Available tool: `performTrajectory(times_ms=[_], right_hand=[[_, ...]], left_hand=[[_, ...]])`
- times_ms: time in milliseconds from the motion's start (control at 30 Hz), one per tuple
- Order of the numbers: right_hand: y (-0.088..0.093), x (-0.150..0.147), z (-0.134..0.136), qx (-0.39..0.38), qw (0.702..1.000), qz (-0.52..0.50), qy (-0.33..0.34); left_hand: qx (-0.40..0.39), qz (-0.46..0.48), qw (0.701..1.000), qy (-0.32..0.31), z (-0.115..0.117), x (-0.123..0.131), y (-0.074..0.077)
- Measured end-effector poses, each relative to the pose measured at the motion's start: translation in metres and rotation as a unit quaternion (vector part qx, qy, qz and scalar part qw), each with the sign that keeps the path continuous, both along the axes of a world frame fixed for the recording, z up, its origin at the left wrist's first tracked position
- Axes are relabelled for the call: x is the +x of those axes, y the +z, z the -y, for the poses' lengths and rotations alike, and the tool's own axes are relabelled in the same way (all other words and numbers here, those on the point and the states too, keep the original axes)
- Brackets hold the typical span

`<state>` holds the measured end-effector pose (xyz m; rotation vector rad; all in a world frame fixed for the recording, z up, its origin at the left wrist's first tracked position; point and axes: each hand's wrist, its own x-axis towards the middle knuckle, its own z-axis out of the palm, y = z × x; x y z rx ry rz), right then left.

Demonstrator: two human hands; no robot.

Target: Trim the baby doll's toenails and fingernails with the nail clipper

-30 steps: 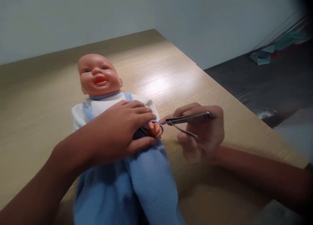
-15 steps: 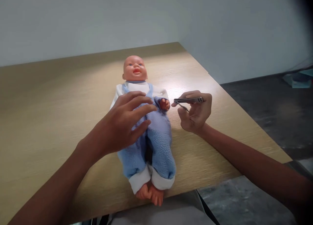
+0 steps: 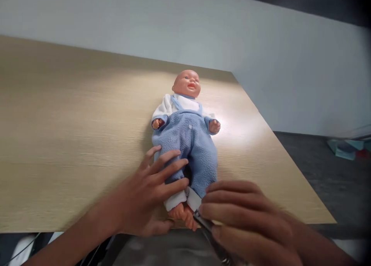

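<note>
A baby doll [image 3: 187, 136] in a white top and blue fleece overalls lies on its back on the wooden table [image 3: 72, 142], head away from me, bare feet at the near edge. My left hand [image 3: 150, 194] lies with spread fingers on the doll's lower leg, near the white cuff. My right hand [image 3: 246, 223] holds a metal nail clipper [image 3: 207, 227], its tip right at the doll's feet [image 3: 182, 216]. The clipper's back end is hidden under my fingers.
The table ends at a pale wall behind the doll. Its right edge runs diagonally to a dark floor [image 3: 333, 173]. Teal and red items [image 3: 348, 148] lie on that floor at the far right. A grey surface shows below the table's near edge.
My left hand slid from the doll's chest and hand down to its lower leg. My right hand carried the clipper from beside the doll's hand to its feet. The view pulled back.
</note>
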<state>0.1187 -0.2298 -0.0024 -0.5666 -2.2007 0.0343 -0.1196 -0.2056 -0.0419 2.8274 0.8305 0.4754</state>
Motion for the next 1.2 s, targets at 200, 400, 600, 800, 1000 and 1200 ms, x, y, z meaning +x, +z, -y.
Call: performTrajectory(times_ms=[200,400,600,800,1000,1200], right_hand=[[-0.014,-0.016,0.015,-0.043,0.998,0.046,-0.029],[-0.031,-0.024,0.037,-0.097,0.993,0.031,-0.052],[-0.041,-0.027,0.045,-0.124,0.987,-0.018,-0.104],[-0.048,-0.027,0.045,-0.108,0.99,0.003,-0.089],[-0.046,-0.033,0.046,-0.125,0.986,-0.023,-0.11],[-0.05,-0.031,0.049,-0.111,0.988,-0.019,-0.102]], left_hand=[[0.016,0.02,0.998,0.064,0.011,0.013,-0.018],[0.012,0.037,0.997,0.068,0.014,0.014,-0.023],[0.023,0.016,0.997,0.072,0.017,0.015,-0.021],[0.021,-0.007,0.998,0.06,0.016,0.016,-0.02],[0.014,-0.006,0.998,0.056,0.016,0.015,-0.02],[0.012,-0.001,0.998,0.054,0.015,0.016,-0.019]])
